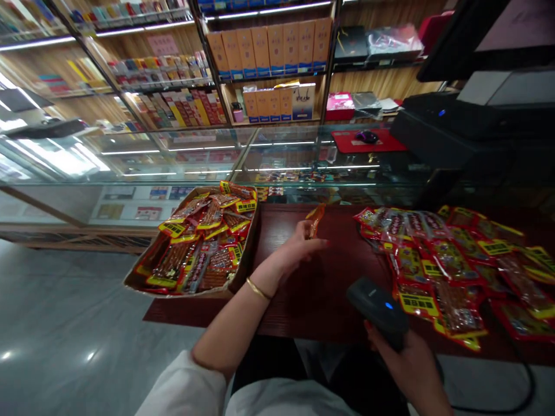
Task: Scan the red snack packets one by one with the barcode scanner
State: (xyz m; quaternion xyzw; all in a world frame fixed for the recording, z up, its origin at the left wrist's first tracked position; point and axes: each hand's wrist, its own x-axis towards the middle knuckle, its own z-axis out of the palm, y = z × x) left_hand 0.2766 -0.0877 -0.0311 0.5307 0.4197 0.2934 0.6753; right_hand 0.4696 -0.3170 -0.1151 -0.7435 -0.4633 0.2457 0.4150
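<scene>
My left hand (301, 247) is over the dark red tabletop (286, 312), closed on a small snack packet (317, 218) that is seen nearly edge-on. In my right hand (410, 361) is a black barcode scanner (377, 306) with a blue light, its head tilted toward the middle of the table. Left of my forearm stands an open cardboard box (249, 254) holding many red and yellow snack packets (212, 214). A spread-out pile of similar packets (433, 254) lies on the table to the right, beyond the scanner.
A glass display counter (286, 156) runs behind the table. On it are a red mouse pad (390, 141), a computer mouse (367, 137) and a black machine (472, 133) under a monitor (459, 40). A black cable (526, 375) curves at the lower right. Stocked shelves (269, 75) stand behind.
</scene>
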